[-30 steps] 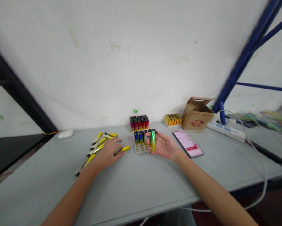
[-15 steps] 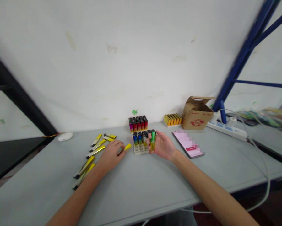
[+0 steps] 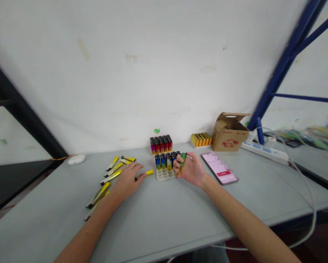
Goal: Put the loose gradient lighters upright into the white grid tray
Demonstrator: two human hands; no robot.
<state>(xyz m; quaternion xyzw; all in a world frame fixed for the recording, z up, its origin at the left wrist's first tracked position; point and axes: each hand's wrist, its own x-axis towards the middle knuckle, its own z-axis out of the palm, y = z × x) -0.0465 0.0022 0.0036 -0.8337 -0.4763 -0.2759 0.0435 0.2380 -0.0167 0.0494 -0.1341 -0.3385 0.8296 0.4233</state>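
My left hand [image 3: 129, 179] is closed around the dark end of a slim stick [image 3: 149, 172], whose yellow end points right, low over the table. My right hand [image 3: 191, 170], palm turned up, has its fingers curled around a green and yellow battery [image 3: 183, 160], tilted. Just behind that hand stands a white tray [image 3: 164, 177] with round cells. Upright blue and yellow batteries [image 3: 163, 162] with black tops fill its back rows, and its front cells hold none. To the left of my left hand lie several yellow and silver sticks [image 3: 111, 177] with black ends.
Behind the tray is a block of red and purple batteries [image 3: 161, 145]. Farther right are yellow batteries [image 3: 201, 139] in a tray, a cardboard box [image 3: 228, 138], a phone [image 3: 218, 168] and a power strip [image 3: 265, 151]. A white cable [image 3: 312, 204] hangs at the right.
The green battery has tipped to the right in my right hand, which has shifted slightly rightward. The stick in my left hand has turned flatter.
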